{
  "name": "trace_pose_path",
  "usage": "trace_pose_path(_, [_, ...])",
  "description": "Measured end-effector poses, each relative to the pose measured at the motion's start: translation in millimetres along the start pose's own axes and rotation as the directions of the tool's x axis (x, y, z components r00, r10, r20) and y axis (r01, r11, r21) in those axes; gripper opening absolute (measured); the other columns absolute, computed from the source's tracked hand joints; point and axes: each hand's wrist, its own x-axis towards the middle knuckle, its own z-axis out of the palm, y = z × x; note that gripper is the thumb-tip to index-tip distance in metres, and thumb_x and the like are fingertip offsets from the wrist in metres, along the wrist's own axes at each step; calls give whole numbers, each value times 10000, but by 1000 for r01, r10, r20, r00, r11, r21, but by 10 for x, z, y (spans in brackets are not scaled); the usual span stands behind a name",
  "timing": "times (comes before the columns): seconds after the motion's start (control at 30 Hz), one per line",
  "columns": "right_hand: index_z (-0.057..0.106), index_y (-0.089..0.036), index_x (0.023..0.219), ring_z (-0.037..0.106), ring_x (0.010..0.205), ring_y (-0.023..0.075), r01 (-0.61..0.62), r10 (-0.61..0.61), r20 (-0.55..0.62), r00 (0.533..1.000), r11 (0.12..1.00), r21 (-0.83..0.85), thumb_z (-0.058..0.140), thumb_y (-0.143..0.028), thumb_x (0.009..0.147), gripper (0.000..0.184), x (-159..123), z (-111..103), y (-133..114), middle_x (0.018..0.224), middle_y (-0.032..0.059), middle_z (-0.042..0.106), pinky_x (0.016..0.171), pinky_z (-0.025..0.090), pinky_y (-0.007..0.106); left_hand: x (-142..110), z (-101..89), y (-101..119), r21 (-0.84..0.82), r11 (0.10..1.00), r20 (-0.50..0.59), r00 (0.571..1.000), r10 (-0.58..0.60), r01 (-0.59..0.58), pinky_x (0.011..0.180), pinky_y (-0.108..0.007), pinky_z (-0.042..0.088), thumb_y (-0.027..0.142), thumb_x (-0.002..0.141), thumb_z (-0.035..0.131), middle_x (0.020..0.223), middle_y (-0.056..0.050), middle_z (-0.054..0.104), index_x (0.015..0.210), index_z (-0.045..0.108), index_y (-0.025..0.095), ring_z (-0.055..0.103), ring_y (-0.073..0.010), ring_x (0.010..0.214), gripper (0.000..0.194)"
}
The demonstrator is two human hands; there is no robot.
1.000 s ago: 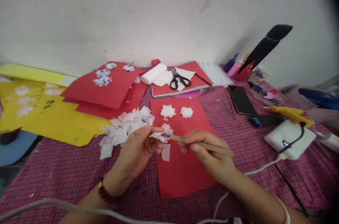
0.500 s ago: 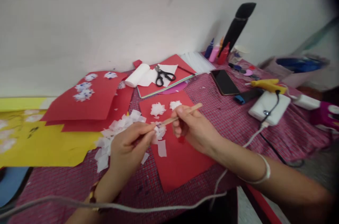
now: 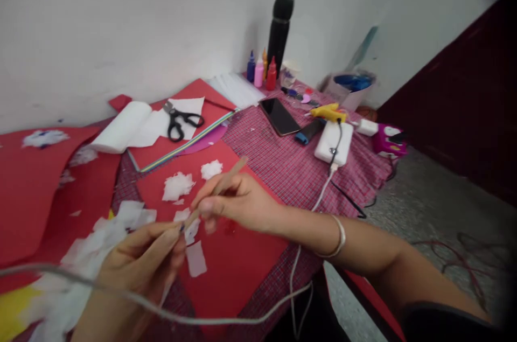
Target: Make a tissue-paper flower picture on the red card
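My right hand (image 3: 236, 202) is closed round a thin wooden stick (image 3: 226, 179) that slants down to the left. Its lower tip meets a small white tissue piece (image 3: 189, 229) pinched in the fingers of my left hand (image 3: 141, 261). Both hands hover over a red paper sheet (image 3: 238, 256) lying on the checked cloth. Two white tissue flowers (image 3: 177, 186) rest on that sheet beyond the hands, and a small white paper scrap (image 3: 196, 259) lies on it below them. A heap of white tissue pieces (image 3: 89, 245) sits by my left hand.
Black scissors (image 3: 177, 118) lie on white paper beside a tissue roll (image 3: 121, 126). A phone (image 3: 279, 116), yellow glue gun (image 3: 329, 112), white power bank (image 3: 333, 141), paint bottles (image 3: 260, 71) and a black flask (image 3: 280, 29) stand at the right back. A cable (image 3: 161, 315) crosses the foreground.
The view has swung to the right, showing the floor and a dark wall. My hands have kept stick and tissue together, and the stick now tilts more steeply.
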Motion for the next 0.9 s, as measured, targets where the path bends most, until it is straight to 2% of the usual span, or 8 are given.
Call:
trace_pose_path(0.1, [653, -164, 751, 557, 432, 60, -73, 78, -149, 986, 996, 41, 759, -498, 703, 354, 1, -14, 112, 592, -43, 637, 430, 468, 173, -59, 22, 3, 386, 862, -34, 929, 370, -329, 460, -215, 485, 279, 808, 690, 641, 23, 671, 875, 734, 286, 593, -131, 506, 80])
trace_pose_path(0.17, [637, -163, 740, 506, 374, 52, -143, 148, -148, 978, 989, 45, 727, -533, 725, 382, 4, -31, 162, 534, -59, 599, 370, 412, 164, -98, -3, -40, 603, 536, 181, 756, 630, -591, 608, -249, 538, 162, 824, 657, 783, 9, 728, 1020, 716, 297, 660, -161, 657, 246])
trace_pose_path(0.23, [614, -167, 733, 451, 346, 46, -176, 171, -145, 975, 984, -23, 667, -570, 768, 408, 9, -62, 149, 491, -74, 547, 342, 359, 163, -123, -34, -99, 625, 224, 418, 563, 713, -748, 780, -300, 546, 79, 813, 646, 962, -28, 743, 1192, 653, 270, 686, -202, 850, 424])
trace_pose_path(0.3, [589, -171, 730, 412, 364, 43, -124, 88, -185, 979, 973, -192, 595, -573, 830, 414, 20, -116, 68, 486, -80, 502, 362, 334, 171, -127, -45, -148, 617, 80, 513, 477, 714, -783, 890, -343, 516, 64, 820, 642, 1084, -67, 716, 1319, 557, 229, 662, -229, 985, 533])
trace_pose_path(0.47, [517, -173, 668, 457, 537, 70, 68, -177, -86, 980, 715, -696, 560, -480, 890, 382, 53, -319, -179, 595, -38, 516, 525, 362, 213, -181, 98, -225, 654, 6, 579, 505, 641, -757, 749, -329, 547, 121, 862, 577, 875, -80, 716, 997, 665, 165, 672, -218, 799, 167])
trace_pose_path(0.57, [511, -175, 684, 477, 574, 87, 66, -129, -10, 992, 572, -818, 508, -405, 929, 336, 47, -375, -209, 618, -27, 524, 573, 359, 233, -345, 258, -330, 634, -42, 715, 565, 411, -772, 567, -334, 547, 82, 837, 471, 768, -90, 701, 833, 679, 140, 653, -229, 663, 216])
trace_pose_path(0.67, [518, -174, 691, 462, 571, 93, 57, -40, 43, 998, 480, -876, 477, -330, 943, 300, 32, -351, -190, 605, -26, 517, 579, 338, 242, -527, 368, -455, 679, -104, 715, 621, 321, -727, 574, -359, 564, 66, 782, 458, 882, -150, 708, 918, 703, 90, 662, -272, 753, 281])
trace_pose_path(0.9, [558, -156, 711, 470, 578, 99, 34, 44, 58, 997, 420, -907, 468, -332, 949, 309, 17, -280, -189, 629, -5, 555, 578, 312, 245, -660, 372, -553, 670, -162, 736, 622, 266, -724, 673, -385, 586, 70, 749, 487, 1023, -194, 684, 996, 706, 52, 652, -316, 899, 330])
